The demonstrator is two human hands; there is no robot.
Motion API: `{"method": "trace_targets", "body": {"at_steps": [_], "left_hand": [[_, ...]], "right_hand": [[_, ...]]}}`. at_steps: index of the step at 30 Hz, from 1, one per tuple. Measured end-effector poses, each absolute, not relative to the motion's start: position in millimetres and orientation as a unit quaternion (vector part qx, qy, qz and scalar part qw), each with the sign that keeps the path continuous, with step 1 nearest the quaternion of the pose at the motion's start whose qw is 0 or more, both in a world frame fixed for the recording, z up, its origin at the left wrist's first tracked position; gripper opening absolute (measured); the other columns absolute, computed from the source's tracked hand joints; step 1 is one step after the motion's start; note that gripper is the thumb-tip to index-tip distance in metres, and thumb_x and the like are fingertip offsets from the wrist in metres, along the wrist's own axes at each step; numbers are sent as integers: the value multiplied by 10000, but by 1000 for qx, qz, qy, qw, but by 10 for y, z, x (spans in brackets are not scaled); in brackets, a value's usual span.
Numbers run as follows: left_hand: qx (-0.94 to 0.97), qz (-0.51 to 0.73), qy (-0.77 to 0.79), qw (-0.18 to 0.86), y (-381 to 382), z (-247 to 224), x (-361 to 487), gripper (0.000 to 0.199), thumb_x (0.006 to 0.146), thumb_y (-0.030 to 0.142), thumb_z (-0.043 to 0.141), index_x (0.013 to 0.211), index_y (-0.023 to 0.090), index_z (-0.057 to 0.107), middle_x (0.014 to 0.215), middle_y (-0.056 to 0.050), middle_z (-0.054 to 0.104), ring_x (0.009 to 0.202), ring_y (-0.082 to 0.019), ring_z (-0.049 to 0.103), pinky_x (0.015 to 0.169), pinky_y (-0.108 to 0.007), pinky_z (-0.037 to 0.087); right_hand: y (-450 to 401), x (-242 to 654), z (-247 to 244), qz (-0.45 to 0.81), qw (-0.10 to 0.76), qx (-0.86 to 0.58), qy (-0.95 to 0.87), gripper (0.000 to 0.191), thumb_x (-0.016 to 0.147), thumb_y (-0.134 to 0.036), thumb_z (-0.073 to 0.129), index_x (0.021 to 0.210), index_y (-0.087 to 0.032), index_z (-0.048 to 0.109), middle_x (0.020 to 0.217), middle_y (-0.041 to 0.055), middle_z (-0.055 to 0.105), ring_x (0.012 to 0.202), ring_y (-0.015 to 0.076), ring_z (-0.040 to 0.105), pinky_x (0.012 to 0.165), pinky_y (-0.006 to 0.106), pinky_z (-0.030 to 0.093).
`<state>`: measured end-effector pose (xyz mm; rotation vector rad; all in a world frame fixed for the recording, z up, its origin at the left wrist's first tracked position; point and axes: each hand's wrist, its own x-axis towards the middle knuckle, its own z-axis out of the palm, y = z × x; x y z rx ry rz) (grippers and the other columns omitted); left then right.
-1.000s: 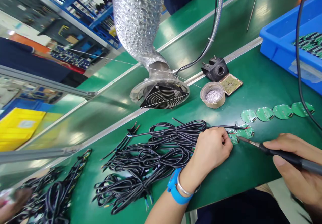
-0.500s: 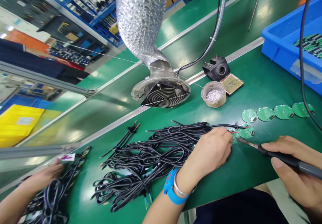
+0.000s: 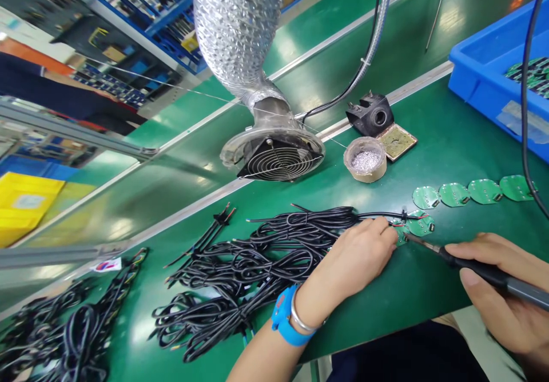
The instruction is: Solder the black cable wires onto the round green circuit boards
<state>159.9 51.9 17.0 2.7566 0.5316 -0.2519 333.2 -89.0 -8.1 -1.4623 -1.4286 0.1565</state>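
Note:
My right hand [image 3: 506, 296] grips a soldering iron [image 3: 484, 273] by its black handle. The iron's tip meets a small green circuit board [image 3: 402, 235] by my left fingertips. My left hand [image 3: 364, 250] is closed at that board's edge, on a cable whose red wire [image 3: 398, 225] comes out beside the fingers; the fingertips are partly hidden. Just behind, another round circuit board [image 3: 420, 225] has a black cable [image 3: 381, 215] with a red end lying over it. Bundles of black cables [image 3: 274, 250] lie to the left of and behind my left hand.
Several green boards [image 3: 454, 194] form a row behind the iron. Farther back are a solder pot [image 3: 365, 162], an iron stand [image 3: 373, 116], and a fume extractor [image 3: 278, 156] hanging low. A blue bin [image 3: 484, 79] holds boards at right; more cables [image 3: 81, 336] lie far left.
Another person's hand at the far left has gone from the cables there. My hands and the soldering iron stay at nearly the same spot; the view has shifted slightly.

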Motion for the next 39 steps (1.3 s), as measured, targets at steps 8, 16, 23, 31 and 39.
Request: {"method": "trace_targets", "body": {"at_steps": [8,16,23,31,39], "left_hand": [[968,-57,222,106,416,16,1630,157,960,191,422,905,156,566,871,-53,567,793,-208,557,715,-340,543],[967,-27,229,105,406,-27,1633,169,953,206,410,906,161,566,869,-59,575,786,-212,563,711,-340,552],[963,-16,242,118,416,-45,1632,161,945,202,419,892,165,567,868,-60,590,784,-211,584,729,-337,551],[955,12,260,141,426,-43,1662,94,890,175,491,837,179,568,806,-36,587,727,-190,587,699,-308,532],[950,-8,270,159,426,-11,1677,96,897,172,496,843,168,576,815,-43,595,756,-194,594,733,-314,521]], "right_hand": [[-854,3263,-111,83,524,-605,-593,212,842,-106,586,1025,-176,666,761,21,632,613,112,583,514,245,466],[-827,3217,-139,93,534,-576,-612,263,826,-53,580,1054,-165,646,798,29,648,640,108,575,549,249,493],[-806,3207,-120,61,530,-574,-621,255,816,-54,578,1038,-159,646,804,39,670,655,129,617,581,268,528],[-793,3213,-63,42,531,-552,-641,272,810,-70,557,1053,-158,641,767,34,662,618,127,600,540,268,525],[-1022,3289,-188,47,572,-604,-554,268,835,-138,601,1078,-225,676,849,28,669,704,192,633,607,336,543]]}}
